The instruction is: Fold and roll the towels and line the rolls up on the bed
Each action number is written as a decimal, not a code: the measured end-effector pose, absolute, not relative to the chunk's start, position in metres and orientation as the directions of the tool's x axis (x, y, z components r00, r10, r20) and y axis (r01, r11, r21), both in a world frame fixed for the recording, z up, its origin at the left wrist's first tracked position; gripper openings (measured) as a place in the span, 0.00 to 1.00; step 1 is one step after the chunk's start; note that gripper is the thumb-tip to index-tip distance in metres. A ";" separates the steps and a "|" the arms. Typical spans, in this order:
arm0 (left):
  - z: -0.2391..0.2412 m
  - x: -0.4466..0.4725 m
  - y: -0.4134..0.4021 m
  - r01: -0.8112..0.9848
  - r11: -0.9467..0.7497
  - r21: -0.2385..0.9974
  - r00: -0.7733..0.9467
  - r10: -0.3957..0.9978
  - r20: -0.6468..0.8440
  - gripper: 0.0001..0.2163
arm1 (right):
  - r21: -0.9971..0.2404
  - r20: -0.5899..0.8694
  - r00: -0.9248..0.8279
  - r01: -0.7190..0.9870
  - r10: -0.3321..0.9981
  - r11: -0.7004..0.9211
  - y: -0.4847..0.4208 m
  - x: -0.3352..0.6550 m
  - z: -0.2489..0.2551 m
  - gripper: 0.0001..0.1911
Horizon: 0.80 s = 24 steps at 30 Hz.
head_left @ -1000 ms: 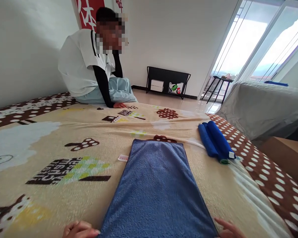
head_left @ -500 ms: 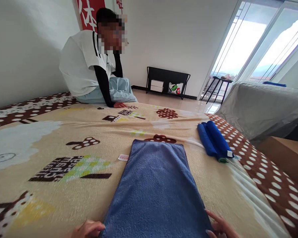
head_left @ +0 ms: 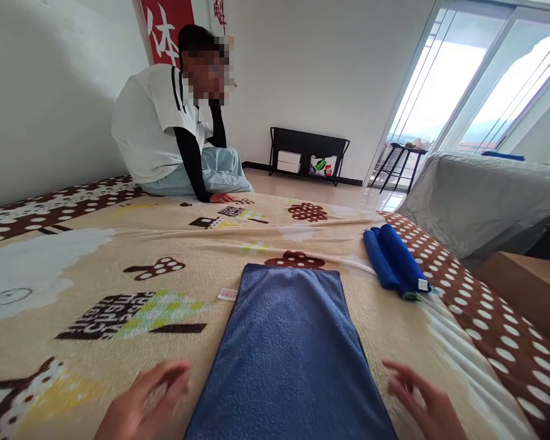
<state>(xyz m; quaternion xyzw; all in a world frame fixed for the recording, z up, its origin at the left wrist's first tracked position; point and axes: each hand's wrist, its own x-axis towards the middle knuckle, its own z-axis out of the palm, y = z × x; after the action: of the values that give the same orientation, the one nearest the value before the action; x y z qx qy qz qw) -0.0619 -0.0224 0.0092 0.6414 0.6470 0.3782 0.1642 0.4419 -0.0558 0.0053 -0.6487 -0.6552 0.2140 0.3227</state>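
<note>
A blue towel [head_left: 288, 348] lies flat and lengthwise on the patterned blanket [head_left: 229, 244], with a small white label [head_left: 228, 294] at its left edge. My left hand [head_left: 146, 397] hovers just left of the towel's near part, slightly blurred, its fingers bent but apart and holding nothing. On the other side, my right hand [head_left: 421, 397] is a little right of the towel edge, fingers spread and empty. Neither hand touches the towel. The towel's near end runs out of the bottom of the view.
Rolled blue towels [head_left: 396, 263] lie to the far right on the blanket. A person [head_left: 160, 134] in a white shirt sits at the bed's far left, one hand on the blanket. Beyond the right edge stand a cardboard box [head_left: 527, 293] and a plastic-covered piece of furniture [head_left: 490, 195].
Both hands have let go of the towel's side edges. They have moved outward and slightly up in view, my left hand to the left, my right hand to the right.
</note>
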 end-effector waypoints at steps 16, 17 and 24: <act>0.015 0.008 0.251 0.797 -0.046 0.603 0.080 0.996 -0.030 0.15 | -0.498 0.034 0.149 0.860 0.988 -0.113 0.205 0.392 -0.003 0.16; 0.018 0.004 0.258 0.775 -0.076 0.628 0.114 0.993 -0.021 0.14 | -0.505 0.039 0.139 0.857 0.990 -0.100 0.211 0.397 -0.003 0.16; 0.014 0.002 0.299 0.691 -0.197 0.696 0.152 0.980 0.127 0.14 | -0.528 0.133 0.117 0.849 0.984 -0.030 0.249 0.416 -0.013 0.15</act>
<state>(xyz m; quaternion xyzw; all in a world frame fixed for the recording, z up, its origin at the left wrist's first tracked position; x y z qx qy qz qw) 0.0023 0.2992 0.0142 0.7171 0.5825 0.2907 0.2489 0.4161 0.2493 -0.0127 -0.7046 -0.6503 0.1360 0.2493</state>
